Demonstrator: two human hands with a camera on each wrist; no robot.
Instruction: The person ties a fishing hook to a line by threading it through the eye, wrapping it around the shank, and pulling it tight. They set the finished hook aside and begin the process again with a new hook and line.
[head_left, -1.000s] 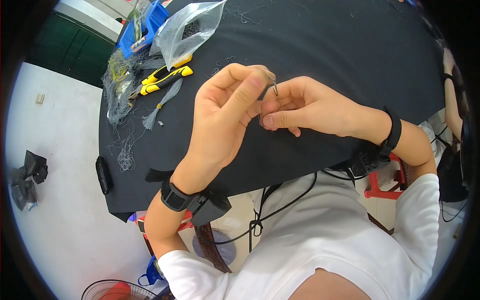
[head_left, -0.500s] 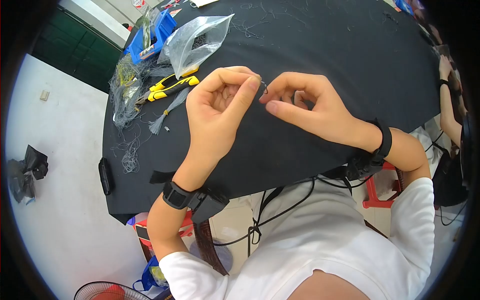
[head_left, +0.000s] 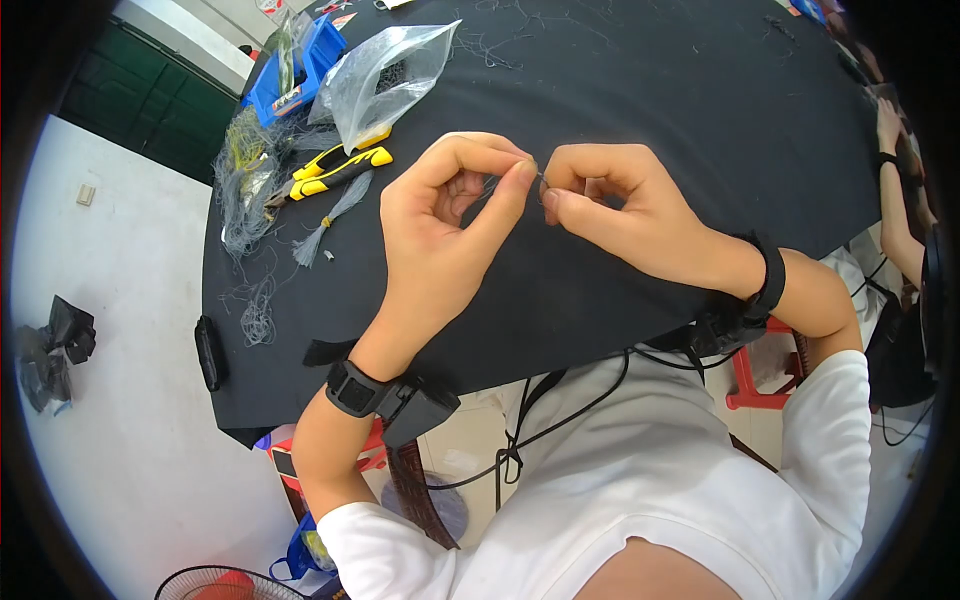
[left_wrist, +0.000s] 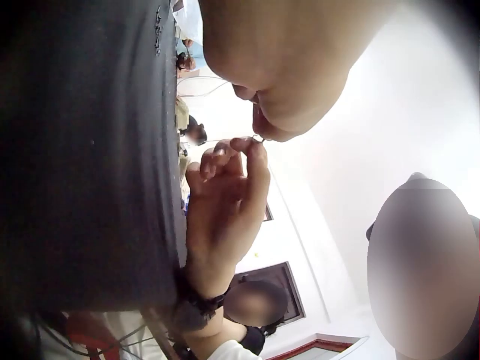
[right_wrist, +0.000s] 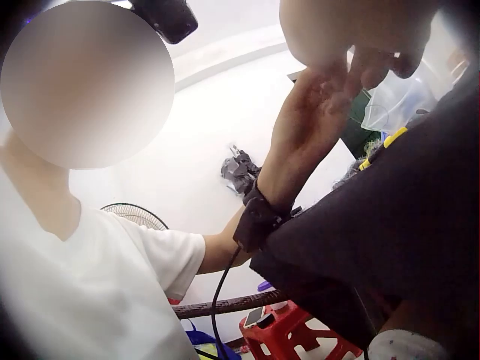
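Observation:
Above the black-covered table, my left hand (head_left: 440,235) pinches a small thin hook (head_left: 542,180) between thumb and index fingertip, its other fingers curled. A fine line loops by those fingers. Facing it, my right hand (head_left: 635,212) pinches the hook's other end with thumb and index finger. The left wrist view has the hook (left_wrist: 258,139) between the fingertips of both hands, the right hand (left_wrist: 225,206) below. Fingers hide part of the hook. In the right wrist view my left hand (right_wrist: 311,112) is partly covered by the near, blurred right hand (right_wrist: 364,30).
Yellow-black pliers (head_left: 340,178), a tied bundle of line (head_left: 335,218) and tangled line (head_left: 240,180) lie on the table's left. Behind them are a clear plastic bag (head_left: 385,85) and a blue bin (head_left: 318,65). A black case (head_left: 208,352) lies at the left edge.
My hands parted slightly after the first frame, with the hook showing between them. My right thumb and index finger have since closed on it, and a loop of line shows by my left fingers.

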